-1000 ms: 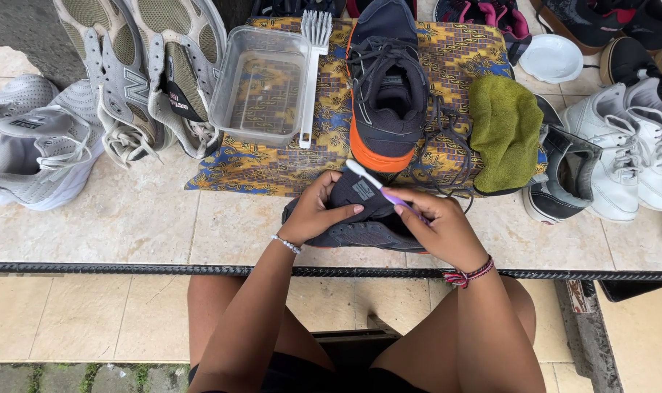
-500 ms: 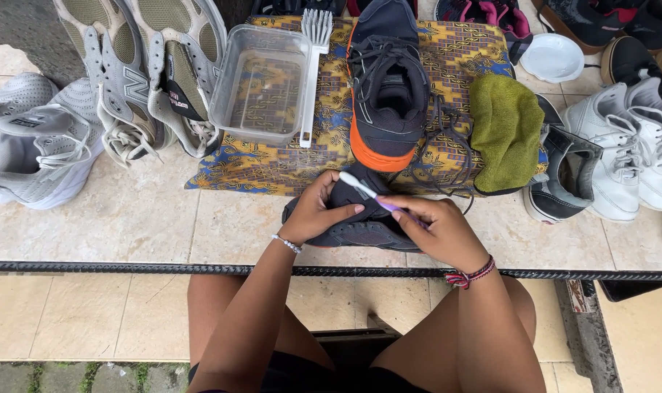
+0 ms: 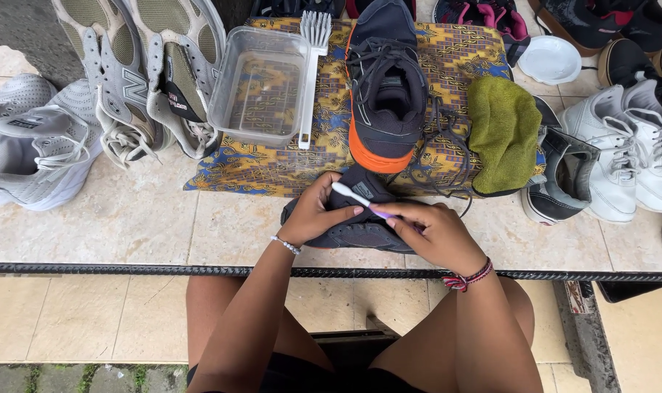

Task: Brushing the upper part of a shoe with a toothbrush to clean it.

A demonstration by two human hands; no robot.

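Pale stone tiles [image 3: 127, 218] run under everything, so the wet work sits on a hard ledge near my knees. Closest to me, my left hand [image 3: 316, 215] wraps over the dark sneaker [image 3: 360, 231], fingers curled tight to steady it on the tile. My right hand [image 3: 433, 233] pinches the toothbrush [image 3: 353, 196] handle, wrist cocked, bristle end laid across the shoe's top. Beyond, on the patterned cloth [image 3: 273, 171], its orange-soled mate [image 3: 385, 87], a clear water tub [image 3: 262, 84], a white scrub brush [image 3: 313, 65] and a green towel [image 3: 502, 131] lie within reach.
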